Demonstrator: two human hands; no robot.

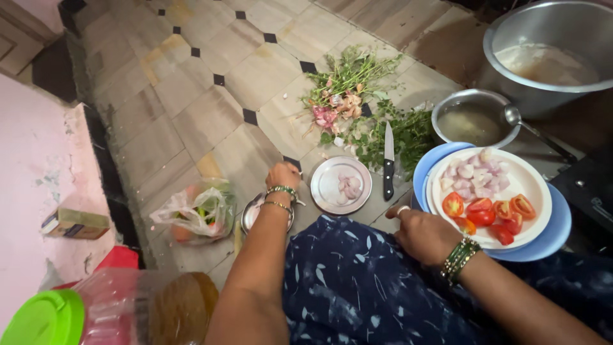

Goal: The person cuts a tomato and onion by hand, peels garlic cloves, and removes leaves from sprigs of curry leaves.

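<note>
Beige floor tiles (191, 121) with small black diamond insets spread out in front of me. My left hand (283, 176) reaches down over a small steel bowl (250, 214), fingers curled; I cannot tell whether they grip anything. My right hand (424, 233) rests closed in a loose fist beside the white plate (530, 185) of red tomato wedges (488, 214) and peeled pale-pink onions (476, 176). A black-handled knife (388, 163) lies between that plate and a steel plate (332, 185).
</note>
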